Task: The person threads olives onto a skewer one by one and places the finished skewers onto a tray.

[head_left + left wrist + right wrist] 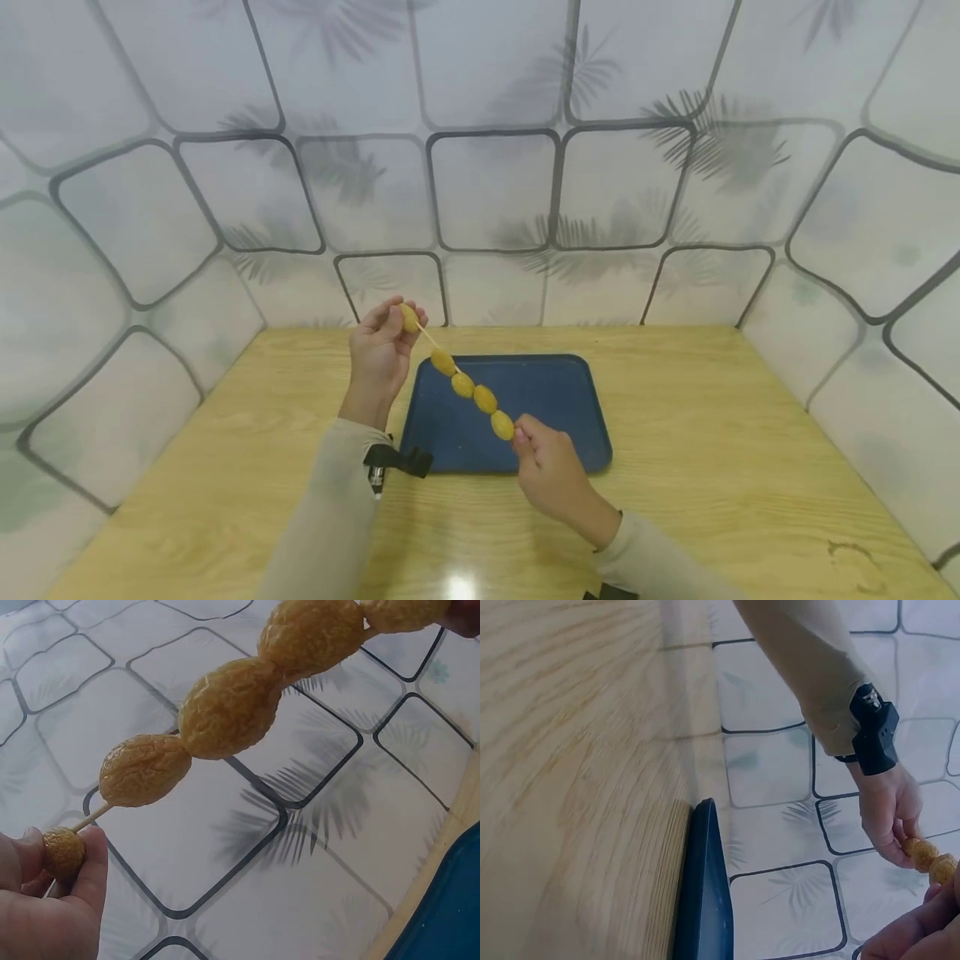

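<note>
A thin wooden skewer (428,336) slants over the tray between my two hands, threaded with several wrinkled, yellow-brown oval food pieces (484,398). At its upper end my left hand (377,354) pinches a single piece (64,853) between thumb and fingers. A bare stretch of stick parts that piece from the others, which sit close together. Lower down on the right, my right hand (557,475) grips the other end of the skewer, right beside the last piece (502,425); its curled fingers hide the stick's end.
Below the skewer a dark blue rectangular tray (555,392) lies on the light wooden table (675,400). Patterned pale walls (495,192) rise behind and on both sides. A black wrist camera (875,731) is strapped to the left forearm.
</note>
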